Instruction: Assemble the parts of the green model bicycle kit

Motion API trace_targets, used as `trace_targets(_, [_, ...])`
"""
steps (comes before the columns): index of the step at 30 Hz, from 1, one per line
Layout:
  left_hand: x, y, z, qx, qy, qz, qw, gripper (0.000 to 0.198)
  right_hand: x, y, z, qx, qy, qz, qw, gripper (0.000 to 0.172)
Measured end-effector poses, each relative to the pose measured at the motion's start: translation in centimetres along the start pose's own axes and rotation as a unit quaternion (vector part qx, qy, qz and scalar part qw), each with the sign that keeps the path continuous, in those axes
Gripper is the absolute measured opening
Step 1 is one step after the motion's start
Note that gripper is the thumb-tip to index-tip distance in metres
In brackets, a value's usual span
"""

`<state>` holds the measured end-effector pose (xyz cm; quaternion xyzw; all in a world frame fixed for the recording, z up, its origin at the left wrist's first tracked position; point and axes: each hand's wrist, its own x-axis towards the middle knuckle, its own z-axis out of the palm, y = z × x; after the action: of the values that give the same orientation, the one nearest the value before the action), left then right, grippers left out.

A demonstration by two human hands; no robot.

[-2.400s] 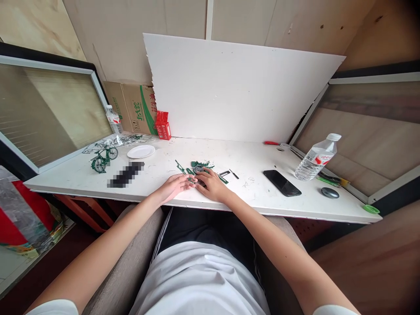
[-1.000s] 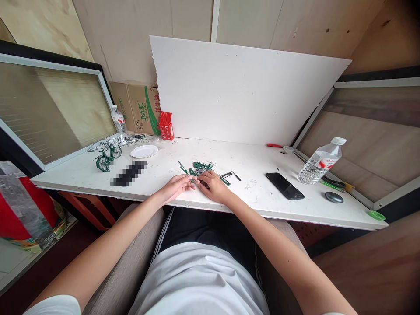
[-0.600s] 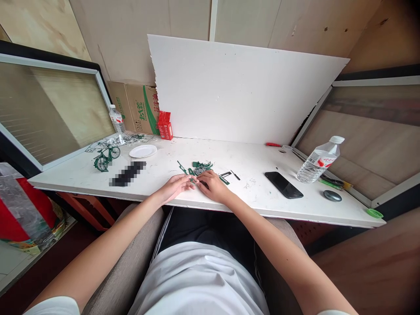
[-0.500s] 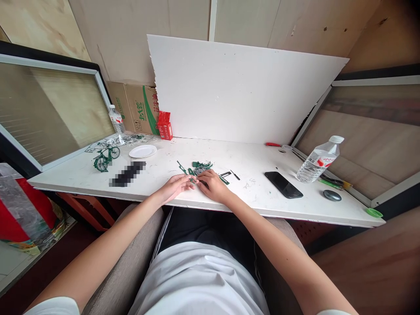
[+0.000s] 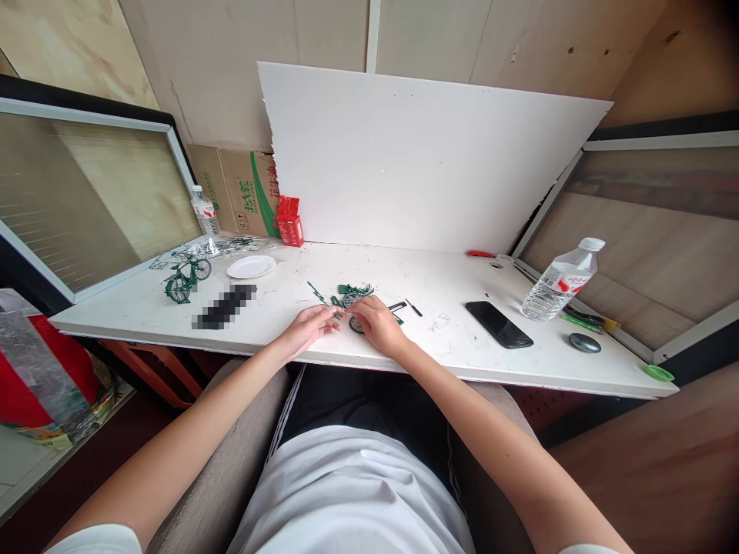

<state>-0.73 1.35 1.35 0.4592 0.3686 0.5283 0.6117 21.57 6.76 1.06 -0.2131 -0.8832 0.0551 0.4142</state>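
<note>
My left hand (image 5: 312,327) is at the front of the table, its thumb and index finger pinched on a thin green plastic model part (image 5: 315,292) that sticks out up and to the left. Close against it, my right hand (image 5: 376,323) is bent over with thumb and fingertips together at the same spot; whatever they grip is too small and hidden. Just behind the hands lie more green bicycle-model parts (image 5: 355,292). Below my right fingers a dark spoked wheel (image 5: 356,325) partly shows. A green frame piece (image 5: 398,307) lies right of that hand.
A green model bicycle (image 5: 188,278) stands at the left, near a white plate (image 5: 251,267) and green sprues (image 5: 231,245). A small dark tool (image 5: 414,308), a black phone (image 5: 499,325), a water bottle (image 5: 560,281) and a dark oval object (image 5: 585,342) are to the right.
My right hand has lifted and turned slightly, uncovering part of the wheel beneath its fingers. The green part at my left fingertips has tilted a little and shifted left.
</note>
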Motion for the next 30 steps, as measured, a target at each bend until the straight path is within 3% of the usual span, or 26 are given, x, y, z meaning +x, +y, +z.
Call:
trace_targets(7, [-0.1, -0.5, 0.7, 0.07, 0.041, 0.029, 0.996, 0.052, -0.1, 0.2, 0.2, 0.092, 0.039, 0.021, 0.995, 0.036])
trace_targets(13, [0.0, -0.8, 0.4, 0.106, 0.047, 0.041, 0.992, 0.056, -0.4, 0.0, 0.3, 0.144, 0.063, 0.072, 0.985, 0.013])
trace_targets(15, [0.1, -0.9, 0.3, 0.119, 0.042, 0.046, 0.991, 0.057, -0.4, -0.3, 0.5, 0.17, 0.069, 0.103, 0.978, 0.018])
trace_targets(19, [0.0, -0.9, 0.3, 0.145, 0.036, 0.06, 0.987, 0.057, -0.1, -1.2, 0.8, 0.258, 0.059, 0.17, 0.949, 0.037])
trace_targets(22, [-0.2, -0.7, 0.6, 0.157, 0.039, 0.068, 0.984, 0.058, 0.1, -1.7, 0.7, 0.354, 0.035, 0.217, 0.909, 0.054])
trace_targets(25, [-0.3, -0.6, 0.7, 0.172, 0.035, 0.077, 0.981, 0.058, 0.2, -1.7, 0.6, 0.414, 0.023, 0.25, 0.875, 0.043])
trace_targets(30, [-0.3, -0.6, 0.8, 0.181, 0.036, 0.077, 0.98, 0.059, 0.1, -1.3, 0.8, 0.439, 0.008, 0.269, 0.857, 0.035])
